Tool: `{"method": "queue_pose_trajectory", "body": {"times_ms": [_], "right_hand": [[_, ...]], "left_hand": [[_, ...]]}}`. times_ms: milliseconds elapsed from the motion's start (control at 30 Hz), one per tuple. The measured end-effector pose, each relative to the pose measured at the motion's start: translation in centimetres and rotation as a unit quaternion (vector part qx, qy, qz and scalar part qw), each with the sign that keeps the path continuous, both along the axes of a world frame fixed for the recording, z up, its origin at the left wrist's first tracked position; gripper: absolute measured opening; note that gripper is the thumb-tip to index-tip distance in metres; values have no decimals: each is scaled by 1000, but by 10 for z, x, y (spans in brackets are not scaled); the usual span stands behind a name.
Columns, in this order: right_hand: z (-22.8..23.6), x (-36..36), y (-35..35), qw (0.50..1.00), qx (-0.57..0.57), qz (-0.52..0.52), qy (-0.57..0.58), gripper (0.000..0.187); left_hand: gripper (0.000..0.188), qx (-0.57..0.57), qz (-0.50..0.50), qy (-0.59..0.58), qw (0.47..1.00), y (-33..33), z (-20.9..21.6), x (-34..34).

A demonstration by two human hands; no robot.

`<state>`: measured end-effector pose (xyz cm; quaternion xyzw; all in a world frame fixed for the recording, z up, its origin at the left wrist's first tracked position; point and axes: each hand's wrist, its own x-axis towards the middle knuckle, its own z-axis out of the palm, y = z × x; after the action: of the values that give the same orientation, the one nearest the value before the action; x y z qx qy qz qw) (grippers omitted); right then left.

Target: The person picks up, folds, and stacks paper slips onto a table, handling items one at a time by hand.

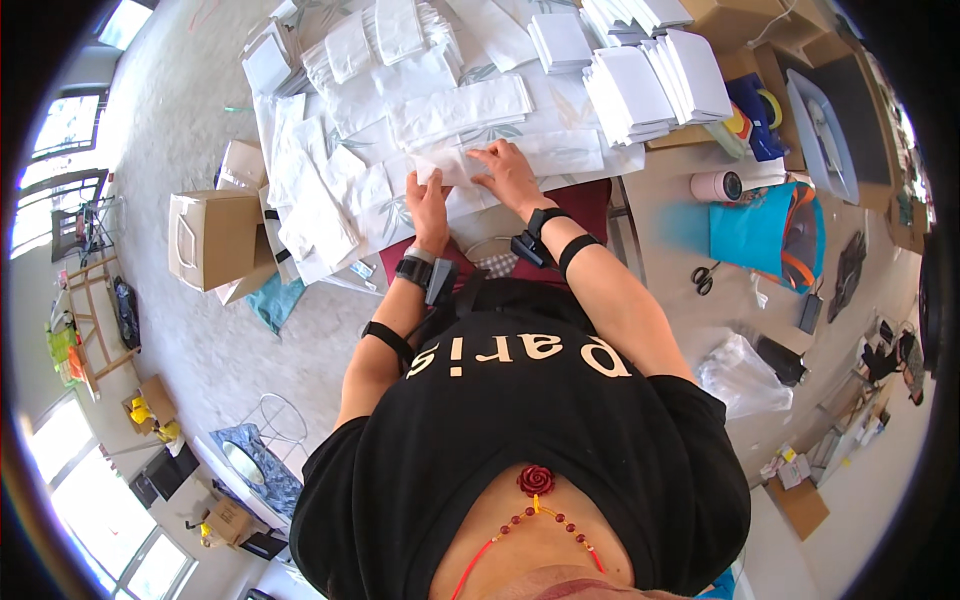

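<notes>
Between my hands lies a thin, whitish, partly see-through bag or sleeve (438,162) on the patterned tablecloth (365,219). My left hand (430,208) is at its near left edge, fingers curled, seemingly gripping it. To the right, my right hand (508,180) has thumb and forefinger apart, its fingertips at the sheet's right end. A long flat white strip (570,152) extends rightward from there. Just beyond my hands is a folded white bundle (460,108). Flat white pieces (315,215) spread over the table's left side, some overlapping.
Stacks of white folded packets (628,95) stand at the table's far right. Cardboard boxes (212,240) are beside its left edge. Rightward are a pink cylinder (716,186), a turquoise bag (750,235) and black scissors (704,280). A dark red seat (590,215) shows under the near edge.
</notes>
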<state>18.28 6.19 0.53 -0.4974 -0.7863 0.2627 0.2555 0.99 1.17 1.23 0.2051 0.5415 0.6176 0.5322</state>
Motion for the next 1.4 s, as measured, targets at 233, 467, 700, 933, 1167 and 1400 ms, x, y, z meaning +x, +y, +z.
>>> {"method": "queue_pose_trajectory", "body": {"times_ms": [233,467,700,933,1167,1400], "right_hand": [[4,2,0,1000,12,11,-8,58],[6,3,1,1000,13,8,-25,57],[9,3,2,1000,8,7,-11,54],[3,8,7,999,-13,29,27,69],[-2,52,12,935,-219,-101,261,42],[23,49,2,902,-258,-245,244,33]], "left_hand": [[25,12,-39,-10,999,4,9,14],[25,27,-58,-32,997,8,10,22],[26,30,-56,-30,998,10,8,25],[26,27,-84,57,994,15,-5,28],[31,31,-155,155,975,15,21,46],[41,66,-164,246,953,13,21,43]]}}
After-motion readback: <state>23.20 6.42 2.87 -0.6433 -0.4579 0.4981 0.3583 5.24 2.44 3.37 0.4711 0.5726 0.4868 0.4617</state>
